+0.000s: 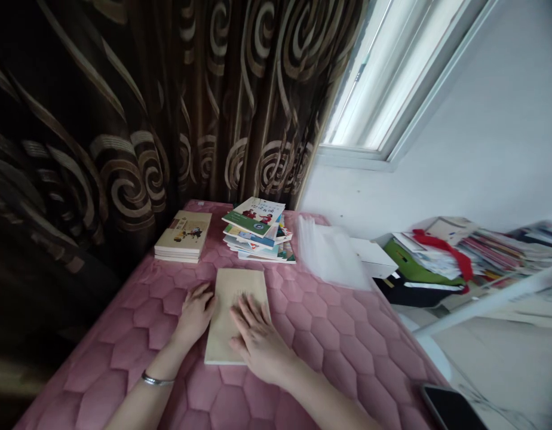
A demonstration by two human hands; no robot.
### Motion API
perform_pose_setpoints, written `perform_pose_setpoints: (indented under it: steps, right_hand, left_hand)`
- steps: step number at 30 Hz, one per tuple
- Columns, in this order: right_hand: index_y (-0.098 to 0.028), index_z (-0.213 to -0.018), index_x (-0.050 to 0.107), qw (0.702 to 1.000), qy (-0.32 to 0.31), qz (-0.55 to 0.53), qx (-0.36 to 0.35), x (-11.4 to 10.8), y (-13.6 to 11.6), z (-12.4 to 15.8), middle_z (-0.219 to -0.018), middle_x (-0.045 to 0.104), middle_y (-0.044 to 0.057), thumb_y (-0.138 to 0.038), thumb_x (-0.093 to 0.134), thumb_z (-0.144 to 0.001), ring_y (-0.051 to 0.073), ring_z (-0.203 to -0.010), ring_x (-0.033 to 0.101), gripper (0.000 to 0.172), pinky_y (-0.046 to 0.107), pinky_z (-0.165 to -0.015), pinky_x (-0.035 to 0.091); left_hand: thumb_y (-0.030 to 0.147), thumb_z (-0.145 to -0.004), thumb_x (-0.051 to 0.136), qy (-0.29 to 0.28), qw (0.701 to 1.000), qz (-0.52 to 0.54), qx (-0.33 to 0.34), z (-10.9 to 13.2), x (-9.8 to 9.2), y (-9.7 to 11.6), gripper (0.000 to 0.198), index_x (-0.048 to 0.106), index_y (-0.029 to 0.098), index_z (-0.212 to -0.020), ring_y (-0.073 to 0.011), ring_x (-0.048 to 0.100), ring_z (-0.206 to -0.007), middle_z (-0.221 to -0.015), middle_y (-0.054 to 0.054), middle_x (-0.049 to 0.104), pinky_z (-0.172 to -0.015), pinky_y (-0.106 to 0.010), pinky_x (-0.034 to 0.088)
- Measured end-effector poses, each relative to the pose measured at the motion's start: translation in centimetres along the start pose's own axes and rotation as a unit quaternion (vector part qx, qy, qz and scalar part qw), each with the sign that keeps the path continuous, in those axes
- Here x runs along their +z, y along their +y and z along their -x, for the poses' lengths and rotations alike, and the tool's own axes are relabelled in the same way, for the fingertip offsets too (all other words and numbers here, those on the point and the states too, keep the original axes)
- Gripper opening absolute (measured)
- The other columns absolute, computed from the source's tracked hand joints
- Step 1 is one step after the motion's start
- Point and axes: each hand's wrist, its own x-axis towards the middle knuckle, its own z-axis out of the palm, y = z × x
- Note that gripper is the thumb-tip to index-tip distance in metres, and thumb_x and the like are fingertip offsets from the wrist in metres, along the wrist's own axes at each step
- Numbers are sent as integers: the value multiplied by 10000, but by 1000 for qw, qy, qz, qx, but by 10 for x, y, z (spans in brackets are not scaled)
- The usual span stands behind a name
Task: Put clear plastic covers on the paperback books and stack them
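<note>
A tan, plain-covered book (223, 325) lies closed on the pink quilted cover, with small faint print near its middle. My right hand (258, 343) rests flat on its right half, fingers spread and pointing away from me. Along the book's left edge is my left hand (196, 315), palm down on the quilting, its fingers loosely bent and apart and the thumb side against the book. A silver bangle (157, 380) circles the left wrist. Neither hand grips anything.
Behind the book stand a neat stack of tan books (180, 239) and a looser pile of colourful books (258, 230). Clear plastic sleeves (332, 254) lie to the right. A phone (450, 407) sits at the near right edge; a paper-filled shelf (504, 254) is beyond. Dark curtains (231, 107) hang behind.
</note>
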Motion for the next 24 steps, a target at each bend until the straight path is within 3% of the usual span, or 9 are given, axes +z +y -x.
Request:
perform_pose_setpoints:
  steps: [5, 14, 18, 24]
  right_hand:
    - [-195, -1465, 302, 1000, 9, 19, -17, -2, 0, -41, -1540, 250, 25, -392, 206, -992, 263, -1442, 66, 521, 532, -1162, 49]
    - [-234, -1447, 338, 999, -2, 47, 21, -4, 18, -119, -1526, 297, -1, -342, 242, -969, 258, -1430, 139, 500, 542, -1132, 132]
    - [-242, -1448, 335, 999, -4, 47, 18, -4, 20, -124, -1537, 272, -3, -351, 241, -971, 253, -1436, 104, 499, 551, -1135, 103]
    - [-271, -1424, 386, 999, 4, 37, 3, -2, 13, -98, -1570, 162, 19, -398, 279, -975, 286, -1441, 58, 479, 522, -1143, 82]
  left_hand:
    - [261, -883, 420, 5, 1000, -2, 16, -1, 1, 0, 318, 725, 172, -900, -253, 563, -1185, -1189, -135, 662, -1046, -479, 395]
    - [208, -838, 486, -50, 999, -19, 2, -3, -5, 2, 274, 734, 150, -938, -270, 528, -1225, -1248, -149, 624, -1046, -452, 399]
    - [245, -845, 508, -57, 998, -3, -4, -3, -7, 0, 245, 736, 189, -914, -261, 514, -1240, -1251, -118, 628, -1053, -459, 384]
    - [248, -851, 477, -66, 997, 26, 0, -4, -4, -11, 263, 727, 207, -919, -238, 502, -1249, -1242, -95, 637, -1066, -467, 364]
